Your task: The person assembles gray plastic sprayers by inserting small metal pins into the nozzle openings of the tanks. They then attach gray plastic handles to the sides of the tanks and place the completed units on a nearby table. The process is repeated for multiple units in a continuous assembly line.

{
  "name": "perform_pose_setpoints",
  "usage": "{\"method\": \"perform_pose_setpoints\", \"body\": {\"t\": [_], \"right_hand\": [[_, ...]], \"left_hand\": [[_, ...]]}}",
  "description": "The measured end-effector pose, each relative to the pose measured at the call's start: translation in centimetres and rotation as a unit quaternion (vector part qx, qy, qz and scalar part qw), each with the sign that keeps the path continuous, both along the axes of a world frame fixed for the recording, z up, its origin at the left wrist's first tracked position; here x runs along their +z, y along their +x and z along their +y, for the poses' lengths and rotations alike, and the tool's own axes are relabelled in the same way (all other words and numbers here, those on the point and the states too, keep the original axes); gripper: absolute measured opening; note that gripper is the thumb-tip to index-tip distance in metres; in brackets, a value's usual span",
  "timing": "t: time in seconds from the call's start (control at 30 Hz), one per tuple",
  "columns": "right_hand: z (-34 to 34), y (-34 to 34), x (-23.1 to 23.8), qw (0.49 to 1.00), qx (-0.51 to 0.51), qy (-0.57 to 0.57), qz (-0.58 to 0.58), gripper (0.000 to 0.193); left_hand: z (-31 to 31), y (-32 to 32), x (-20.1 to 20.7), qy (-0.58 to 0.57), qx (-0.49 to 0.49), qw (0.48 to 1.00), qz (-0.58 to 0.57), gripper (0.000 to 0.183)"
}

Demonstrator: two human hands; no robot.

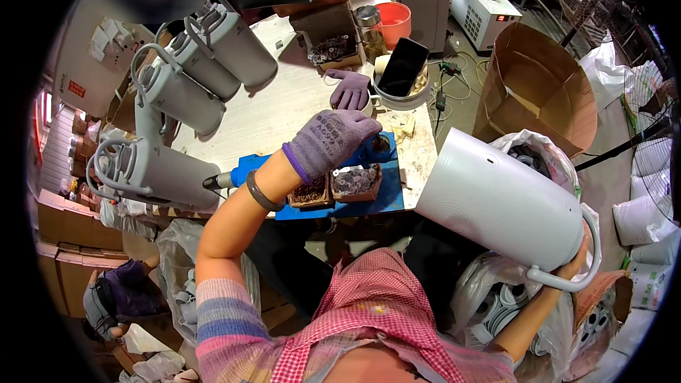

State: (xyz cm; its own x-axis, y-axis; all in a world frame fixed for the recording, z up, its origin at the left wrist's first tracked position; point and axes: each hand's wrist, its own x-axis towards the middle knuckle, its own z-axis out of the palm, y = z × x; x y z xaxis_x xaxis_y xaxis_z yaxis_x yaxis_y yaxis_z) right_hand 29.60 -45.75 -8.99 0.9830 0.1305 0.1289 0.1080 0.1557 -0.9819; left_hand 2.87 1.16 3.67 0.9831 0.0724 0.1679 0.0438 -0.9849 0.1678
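My left hand (330,143), in a grey-purple knit glove, has its fingers curled over a blue power screwdriver (250,166). The tool lies low over the bench with its metal tip pointing left; my palm hides part of the grip. In my right hand (572,264), bare, is a large light-grey cylindrical can (502,198), tilted off the bench's right side. That hand is at the end with the loop handle (590,255), fingers partly hidden behind it. Below my left glove are small boxes of screws (309,194) and of grey metal bits (356,181) on a blue board (391,197).
Several similar grey cans (186,96) lie along the bench's left side. A spare glove (349,89), a phone (401,67) on a round tin, a jar (370,31) and a red bucket (394,23) are farther back. Bags of grey parts (501,312) and a carton (536,92) stand right.
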Motion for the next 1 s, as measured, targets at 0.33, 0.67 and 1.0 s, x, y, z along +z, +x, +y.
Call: {"method": "perform_pose_setpoints", "body": {"t": [0.33,0.67,1.0], "right_hand": [[1.4,-0.2,0.8,0.996,0.045,-0.053,-0.055,0.046],[1.4,-2.0,1.9,0.996,0.059,-0.05,-0.043,0.047],[0.7,-2.7,1.4,0.989,0.031,-0.121,-0.074,0.044]], "left_hand": [[-3.0,0.5,0.8,0.263,-0.021,0.963,0.047,0.014],[-4.9,-5.6,1.2,0.04,0.095,0.977,-0.188,0.029],[-1.6,-6.5,-17.0,-0.116,0.295,0.937,0.149,0.032]]}}
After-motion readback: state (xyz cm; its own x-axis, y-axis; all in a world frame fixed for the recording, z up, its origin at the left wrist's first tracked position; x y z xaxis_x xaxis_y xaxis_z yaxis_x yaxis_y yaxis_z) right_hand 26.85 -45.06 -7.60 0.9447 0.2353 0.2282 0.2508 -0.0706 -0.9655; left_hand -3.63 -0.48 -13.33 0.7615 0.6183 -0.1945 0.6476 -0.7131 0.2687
